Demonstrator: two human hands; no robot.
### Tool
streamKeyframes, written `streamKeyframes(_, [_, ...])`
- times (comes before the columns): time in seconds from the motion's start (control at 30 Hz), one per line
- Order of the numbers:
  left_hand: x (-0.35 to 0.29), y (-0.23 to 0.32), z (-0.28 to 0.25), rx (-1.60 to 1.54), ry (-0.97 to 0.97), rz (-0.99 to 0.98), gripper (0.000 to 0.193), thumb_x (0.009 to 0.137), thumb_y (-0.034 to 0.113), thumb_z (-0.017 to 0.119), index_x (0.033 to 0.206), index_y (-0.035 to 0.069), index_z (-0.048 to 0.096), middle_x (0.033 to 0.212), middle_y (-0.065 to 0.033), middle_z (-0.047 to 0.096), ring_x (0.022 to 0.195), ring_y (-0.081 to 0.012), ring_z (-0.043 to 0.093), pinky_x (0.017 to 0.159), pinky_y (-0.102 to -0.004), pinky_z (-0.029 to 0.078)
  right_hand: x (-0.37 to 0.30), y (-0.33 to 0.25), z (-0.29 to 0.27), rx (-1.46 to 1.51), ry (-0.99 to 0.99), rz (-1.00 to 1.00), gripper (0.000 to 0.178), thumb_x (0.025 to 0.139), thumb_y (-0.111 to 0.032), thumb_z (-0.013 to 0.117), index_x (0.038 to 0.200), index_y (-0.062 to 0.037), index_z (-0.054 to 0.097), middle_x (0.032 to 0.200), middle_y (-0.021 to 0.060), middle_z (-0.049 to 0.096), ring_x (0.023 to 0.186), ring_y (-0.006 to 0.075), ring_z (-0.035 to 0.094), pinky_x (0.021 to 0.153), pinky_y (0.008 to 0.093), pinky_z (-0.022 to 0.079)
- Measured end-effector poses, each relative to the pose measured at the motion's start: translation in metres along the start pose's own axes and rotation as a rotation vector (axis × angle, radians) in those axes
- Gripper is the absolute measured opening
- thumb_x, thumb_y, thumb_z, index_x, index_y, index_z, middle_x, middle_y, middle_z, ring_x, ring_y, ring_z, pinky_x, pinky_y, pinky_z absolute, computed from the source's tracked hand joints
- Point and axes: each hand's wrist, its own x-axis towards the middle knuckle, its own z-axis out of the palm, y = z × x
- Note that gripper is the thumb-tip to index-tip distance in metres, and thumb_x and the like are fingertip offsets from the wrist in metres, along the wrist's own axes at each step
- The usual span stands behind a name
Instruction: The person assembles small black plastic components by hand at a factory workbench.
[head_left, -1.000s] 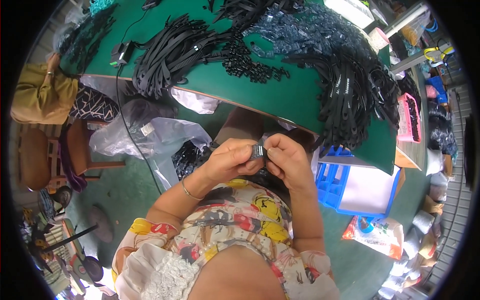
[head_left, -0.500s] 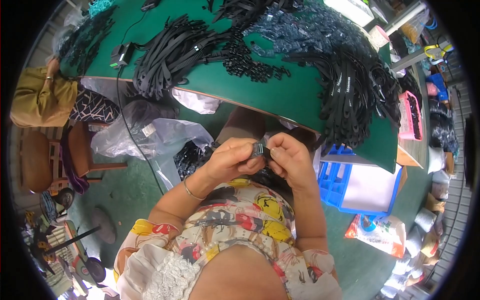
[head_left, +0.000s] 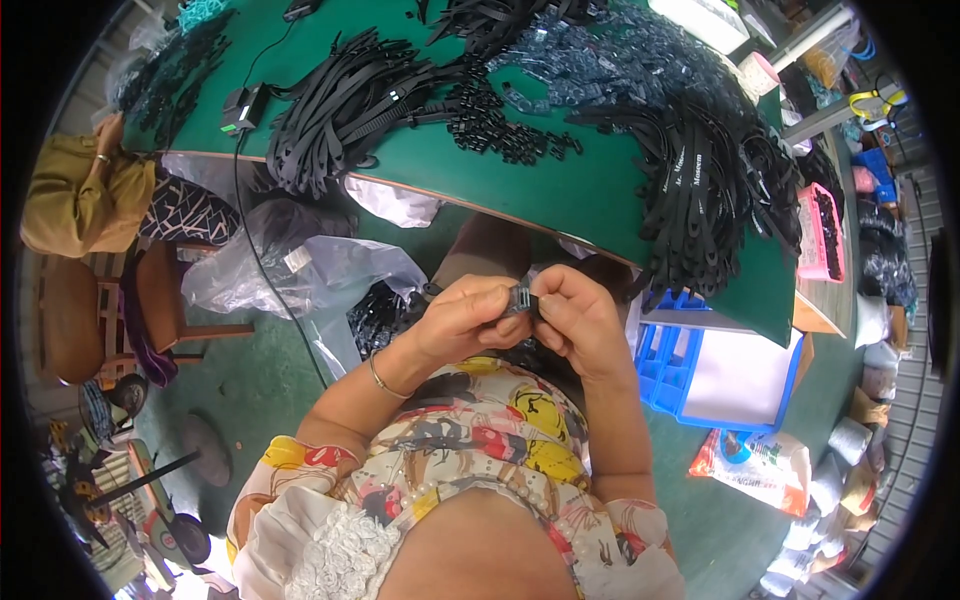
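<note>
While the left grip (head_left: pixel 462 316) pinches a clip (head_left: pixel 520 299), the right grip (head_left: pixel 577 318) pinches its three-o'clock end; straps (head_left: pixel 700 190) lie at two o'clock.

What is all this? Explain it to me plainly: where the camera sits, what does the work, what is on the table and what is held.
There is no machine doing the work: a person uses two bare hands. The picture comes from a camera on that person's head, looking down, so its left is the person's left. The wide lens bends straight edges near the rim.

The left hand holds a small dark piece; the right hand has its grip closed at the right side of it. Much of it is hidden.

Ahead, on the green table, lie black straps, small black parts and a heap of bluish, see-through pieces. At far left, a co-worker's sleeve shows.
</note>
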Motion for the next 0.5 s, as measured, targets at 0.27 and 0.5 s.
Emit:
streamKeyframes(0.27, [0.001, 0.001, -0.002, -0.024, 0.106, -0.026, 0.034, 0.092, 0.032, 0.044, 0.072, 0.005, 0.047, 0.059, 0.0012, 0.039, 0.053, -0.0075, 0.032, 0.05, -0.0216, 0.026, 0.002, -0.001, 0.004, -0.093, 0.05, -0.038, 0.009, 0.088, -0.01, 0.051, 0.093, -0.0025, 0.05, 0.063, -0.0037, 0.045, 0.049, 0.0021, 0.038, 0.042, 0.0161, 0.027])
streamKeyframes(0.5, [0.0, 0.011, -0.004, 0.431, 0.309, -0.035, 0.025, 0.09, 0.03, 0.05, 0.089, 0.005, 0.051, 0.069, 0.0032, 0.043, 0.062, -0.0069, 0.037, 0.06, -0.0207, 0.032, 0.004, -0.001, 0.001, -0.143, 0.077, -0.046, 0.009, 0.09, -0.011, 0.049, 0.094, -0.0026, 0.048, 0.06, -0.0033, 0.043, 0.049, 0.0024, 0.038, 0.043, 0.0159, 0.027])
